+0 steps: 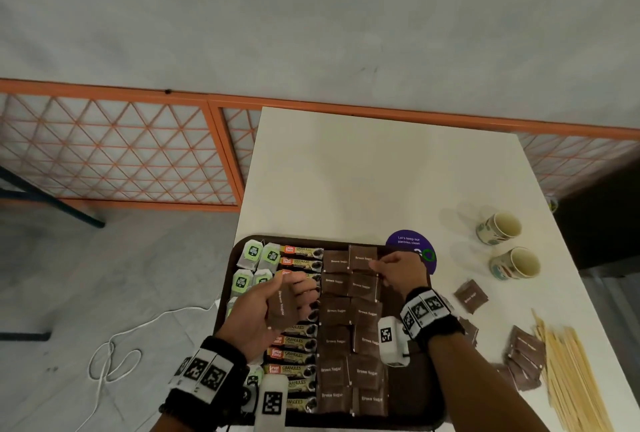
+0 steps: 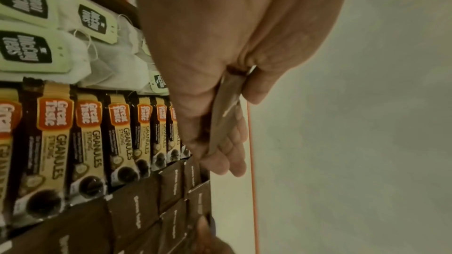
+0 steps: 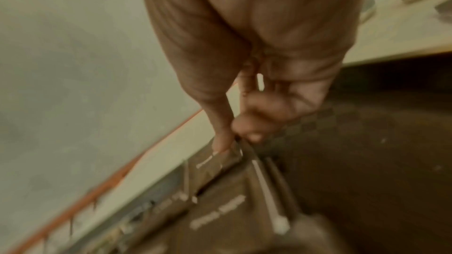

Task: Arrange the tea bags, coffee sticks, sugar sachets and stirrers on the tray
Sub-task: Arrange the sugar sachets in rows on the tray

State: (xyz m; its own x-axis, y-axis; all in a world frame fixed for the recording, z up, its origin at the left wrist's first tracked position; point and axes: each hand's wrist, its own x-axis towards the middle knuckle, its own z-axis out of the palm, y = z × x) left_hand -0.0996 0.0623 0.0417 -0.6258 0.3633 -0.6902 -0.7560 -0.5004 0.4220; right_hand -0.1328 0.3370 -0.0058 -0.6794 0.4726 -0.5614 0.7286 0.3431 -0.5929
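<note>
Left hand point(image 1: 258, 314) gripping sugar sachet point(image 1: 281, 303), above tray point(image 1: 408, 397)

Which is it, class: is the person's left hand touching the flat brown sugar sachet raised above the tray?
Touching. The left wrist view shows the left hand pinching the brown sugar sachet between thumb and fingers.

Right wrist view: blurred throughout; sachet point(image 3: 220, 163) print unreadable. Head view: left hand point(image 1: 266, 310) covers middle coffee sticks point(image 1: 298, 341) and lower tea bags point(image 1: 242, 281). Tray point(image 1: 405, 393) near edge cut off at the bottom. Stirrers point(image 1: 568, 376) cut off at lower right. Purple sticker point(image 1: 410, 241) partly behind right hand point(image 1: 398, 272).
</note>
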